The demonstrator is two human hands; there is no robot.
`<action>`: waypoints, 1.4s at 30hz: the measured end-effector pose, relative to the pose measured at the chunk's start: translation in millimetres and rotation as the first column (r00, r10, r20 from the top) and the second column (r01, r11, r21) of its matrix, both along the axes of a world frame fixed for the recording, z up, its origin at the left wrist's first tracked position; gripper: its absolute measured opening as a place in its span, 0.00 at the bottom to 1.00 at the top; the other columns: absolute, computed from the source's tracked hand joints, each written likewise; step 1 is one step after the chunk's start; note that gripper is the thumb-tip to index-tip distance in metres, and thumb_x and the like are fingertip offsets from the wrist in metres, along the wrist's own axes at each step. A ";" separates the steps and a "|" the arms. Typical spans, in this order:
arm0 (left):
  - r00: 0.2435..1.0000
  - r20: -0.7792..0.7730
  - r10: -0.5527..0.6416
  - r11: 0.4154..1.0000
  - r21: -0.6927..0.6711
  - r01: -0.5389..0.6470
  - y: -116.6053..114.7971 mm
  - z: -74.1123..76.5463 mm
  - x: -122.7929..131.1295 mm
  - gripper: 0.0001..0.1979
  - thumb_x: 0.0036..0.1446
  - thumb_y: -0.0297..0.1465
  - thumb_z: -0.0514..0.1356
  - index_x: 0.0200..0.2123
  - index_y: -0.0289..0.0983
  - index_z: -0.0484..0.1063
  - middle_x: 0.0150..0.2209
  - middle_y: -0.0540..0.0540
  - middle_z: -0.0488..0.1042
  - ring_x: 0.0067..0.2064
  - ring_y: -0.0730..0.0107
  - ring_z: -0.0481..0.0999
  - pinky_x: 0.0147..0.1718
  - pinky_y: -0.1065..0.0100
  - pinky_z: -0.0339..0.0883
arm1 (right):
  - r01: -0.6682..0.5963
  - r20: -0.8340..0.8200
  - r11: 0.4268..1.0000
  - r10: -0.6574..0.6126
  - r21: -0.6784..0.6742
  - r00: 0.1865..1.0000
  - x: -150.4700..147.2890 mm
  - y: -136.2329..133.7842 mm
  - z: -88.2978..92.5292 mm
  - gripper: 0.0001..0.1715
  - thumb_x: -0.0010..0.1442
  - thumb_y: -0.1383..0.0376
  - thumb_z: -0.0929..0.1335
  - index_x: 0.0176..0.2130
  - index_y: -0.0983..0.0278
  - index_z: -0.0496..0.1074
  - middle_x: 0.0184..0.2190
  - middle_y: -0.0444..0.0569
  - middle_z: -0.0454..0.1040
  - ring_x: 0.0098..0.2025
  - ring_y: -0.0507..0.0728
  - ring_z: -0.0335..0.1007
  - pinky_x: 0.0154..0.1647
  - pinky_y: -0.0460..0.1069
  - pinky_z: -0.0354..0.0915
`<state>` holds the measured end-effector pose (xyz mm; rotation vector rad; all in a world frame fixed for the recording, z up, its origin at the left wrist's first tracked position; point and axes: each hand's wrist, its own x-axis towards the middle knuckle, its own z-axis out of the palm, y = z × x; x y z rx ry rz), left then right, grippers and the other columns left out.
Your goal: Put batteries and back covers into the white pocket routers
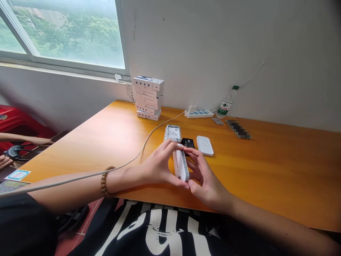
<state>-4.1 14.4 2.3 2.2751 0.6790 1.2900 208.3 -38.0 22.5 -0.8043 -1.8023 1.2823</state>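
Observation:
Between my two hands, just above the table's near part, a white plastic casing (182, 165) with rounded ends and small slots along its side is held on edge. My left hand (161, 163) grips it from the left, thumb at the lower end and fingers at the top end. From the right, my right hand (204, 177) pinches the same casing at both ends. Just beyond lie an open white device body (172, 133) with a printed label, a black battery (189, 143) partly hidden by my fingers, and a white cover (205, 145).
A stack of white boxes (148, 97) stands by the wall. Near it are a power strip (199, 113) and a water bottle (227, 103). A white cable (144, 145) crosses the table (279, 170) over my left forearm. Another person's hand (42, 141) shows at far left.

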 end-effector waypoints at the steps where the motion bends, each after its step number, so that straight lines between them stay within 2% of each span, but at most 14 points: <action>1: 1.000 -0.007 0.007 1.000 -0.006 -0.007 -0.6 -0.9 -0.2 0.47 0.36 0.56 0.79 0.57 0.46 0.66 0.53 0.39 0.72 0.54 0.43 0.77 0.50 0.45 0.76 | -0.007 -0.005 1.000 0.007 -0.017 1.000 -0.6 -0.8 -0.4 0.50 0.55 0.77 0.69 0.68 0.43 0.56 0.77 0.51 0.50 0.77 0.72 0.51 0.49 0.59 0.82; 6: 0.998 -0.062 0.026 0.996 -0.081 -0.031 -1.8 -4.7 -0.9 0.46 0.37 0.57 0.78 0.55 0.45 0.66 0.51 0.41 0.73 0.52 0.45 0.77 0.50 0.44 0.76 | -0.027 -0.027 0.997 0.025 -0.076 0.999 -1.4 4.4 -4.3 0.49 0.56 0.74 0.69 0.69 0.45 0.57 0.75 0.53 0.54 0.77 0.70 0.53 0.49 0.56 0.81; 10: 0.999 -0.028 0.019 0.984 -0.177 -0.024 -4.0 0.5 -0.1 0.45 0.37 0.58 0.77 0.54 0.44 0.67 0.50 0.41 0.75 0.50 0.46 0.78 0.49 0.44 0.76 | 0.071 -0.076 0.993 -0.078 -0.090 0.994 1.5 18.4 -6.4 0.39 0.59 0.69 0.70 0.66 0.49 0.61 0.73 0.54 0.59 0.72 0.69 0.63 0.58 0.61 0.77; 13: 1.000 -0.001 0.019 0.987 -0.159 -0.019 -6.0 7.6 -0.3 0.45 0.38 0.56 0.78 0.54 0.44 0.67 0.52 0.40 0.75 0.52 0.46 0.78 0.50 0.46 0.75 | 0.025 -0.096 0.996 -0.033 -0.086 0.995 4.9 25.4 -4.6 0.34 0.63 0.63 0.71 0.65 0.50 0.63 0.73 0.53 0.59 0.73 0.70 0.60 0.65 0.66 0.70; 16: 1.000 -0.023 0.020 0.989 -0.145 -0.023 -5.6 11.1 -1.6 0.43 0.41 0.52 0.79 0.55 0.44 0.66 0.53 0.41 0.75 0.53 0.48 0.77 0.51 0.49 0.75 | -0.054 -0.107 0.993 0.043 -0.101 0.993 6.4 26.8 -4.5 0.37 0.65 0.59 0.71 0.69 0.50 0.60 0.76 0.54 0.55 0.77 0.71 0.52 0.69 0.68 0.65; 18: 0.999 -0.043 0.009 0.990 -0.142 -0.014 -3.8 9.7 -2.2 0.43 0.42 0.51 0.79 0.57 0.43 0.66 0.54 0.41 0.75 0.55 0.48 0.77 0.53 0.50 0.75 | -0.080 -0.131 0.991 0.066 -0.108 0.989 5.7 26.9 -6.3 0.40 0.65 0.60 0.71 0.70 0.50 0.58 0.77 0.53 0.52 0.78 0.71 0.48 0.69 0.68 0.65; 23: 0.997 -0.079 -0.027 0.967 -0.254 0.006 -0.1 0.2 0.1 0.42 0.44 0.51 0.78 0.57 0.42 0.67 0.56 0.40 0.74 0.56 0.46 0.77 0.57 0.46 0.73 | -0.091 -0.144 0.984 0.068 -0.156 0.987 3.0 28.5 -11.5 0.43 0.60 0.66 0.71 0.70 0.52 0.58 0.77 0.53 0.51 0.78 0.70 0.47 0.68 0.66 0.66; 27: 0.994 -0.098 -0.050 0.945 -0.327 0.015 0.3 -3.0 2.4 0.41 0.41 0.51 0.79 0.53 0.41 0.69 0.54 0.40 0.75 0.55 0.45 0.78 0.55 0.44 0.74 | -0.090 -0.137 0.980 0.066 -0.176 0.988 3.7 28.9 -14.2 0.47 0.56 0.72 0.71 0.70 0.53 0.58 0.77 0.52 0.52 0.79 0.67 0.47 0.76 0.67 0.53; 29: 0.992 -0.097 -0.077 0.932 -0.361 0.037 0.7 -2.9 3.0 0.41 0.41 0.50 0.80 0.53 0.41 0.69 0.53 0.40 0.75 0.53 0.46 0.79 0.53 0.45 0.76 | -0.105 -0.128 0.977 0.081 -0.188 0.988 3.9 29.5 -15.0 0.49 0.54 0.73 0.71 0.70 0.54 0.58 0.77 0.52 0.54 0.78 0.67 0.48 0.78 0.67 0.49; 33: 0.991 -0.097 -0.090 0.914 -0.404 0.043 0.7 -2.0 3.9 0.39 0.42 0.47 0.80 0.52 0.40 0.69 0.52 0.39 0.76 0.52 0.47 0.80 0.51 0.46 0.77 | -0.124 -0.108 0.967 0.101 -0.222 0.989 2.9 31.4 -13.7 0.50 0.53 0.73 0.71 0.71 0.55 0.57 0.76 0.55 0.56 0.77 0.67 0.52 0.77 0.67 0.53; 42: 0.994 -0.091 -0.061 0.911 -0.412 0.018 -4.6 5.2 5.9 0.36 0.41 0.45 0.80 0.48 0.40 0.69 0.48 0.42 0.77 0.49 0.49 0.80 0.49 0.48 0.77 | -0.128 -0.030 0.971 0.124 -0.201 0.992 4.4 28.5 -2.8 0.53 0.54 0.72 0.71 0.73 0.56 0.55 0.77 0.55 0.53 0.78 0.67 0.50 0.75 0.66 0.56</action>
